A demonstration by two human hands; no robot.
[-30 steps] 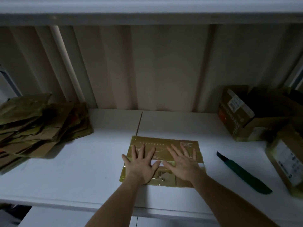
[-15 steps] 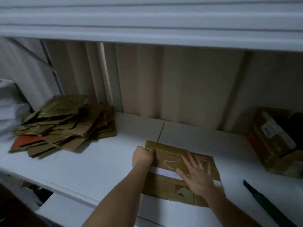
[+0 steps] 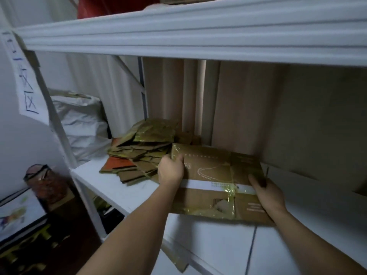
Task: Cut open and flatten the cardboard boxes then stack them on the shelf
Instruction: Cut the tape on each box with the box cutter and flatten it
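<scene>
A second ago both palms lay spread flat on the flattened box (image 3: 216, 181), pressing it to the shelf; now the fingers have curled round its two side edges and it is off the surface, tilted and carried leftward. The left hand (image 3: 171, 171) grips the far left corner, thumb on top and fingers tucked under; the right hand (image 3: 267, 192) clasps the right edge, thumb over the top face, its fingers hidden beneath. So the pressing looks finished and this piece is on its way to be stacked. The cardboard spans between the two hands, its far left corner already overlapping the near edge of the stack of flattened boxes (image 3: 143, 153), which sits toward the left end of the shelf (image 3: 127, 195), near the back.
</scene>
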